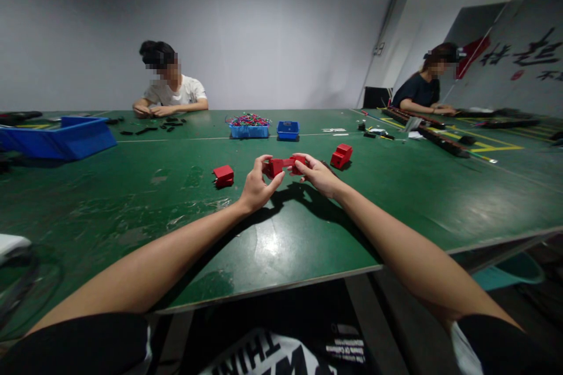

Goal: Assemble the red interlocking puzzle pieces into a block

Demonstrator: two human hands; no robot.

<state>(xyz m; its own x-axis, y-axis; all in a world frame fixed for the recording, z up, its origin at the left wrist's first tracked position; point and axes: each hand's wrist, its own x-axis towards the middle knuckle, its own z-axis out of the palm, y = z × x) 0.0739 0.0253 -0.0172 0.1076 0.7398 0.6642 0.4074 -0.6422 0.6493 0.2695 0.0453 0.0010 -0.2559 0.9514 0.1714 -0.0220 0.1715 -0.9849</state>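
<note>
Here I have both hands out over the green surface [132, 199], meeting on one red plastic part [284, 164] held just above it. My left hand [255, 187] has its fingers closed on the left end of that red part, thumb on the near side and the other fingers curled over the top. My right hand [317, 174] grips the right end the same way, fingers wrapped over it. So both hands are clamped on the one piece, which sits between them and casts a dark shadow on the surface just nearer to me.

Taking the held red part as my landmark: a second red block [224, 176] lies on the surface to its left, apart from my left hand. A third red block [342, 156] rests to its right and slightly beyond, near my right hand but not touching it. Farther beyond the held part stand a small blue tray of mixed coloured bits [248, 126] and, just right of that, a smaller blue box [288, 129]. Far off to the left sits a large blue bin [65, 137]. Well beyond, one person [169, 91] sits at the far edge with small black pieces in front of them, and another person [424, 88] sits far to the right.
</note>
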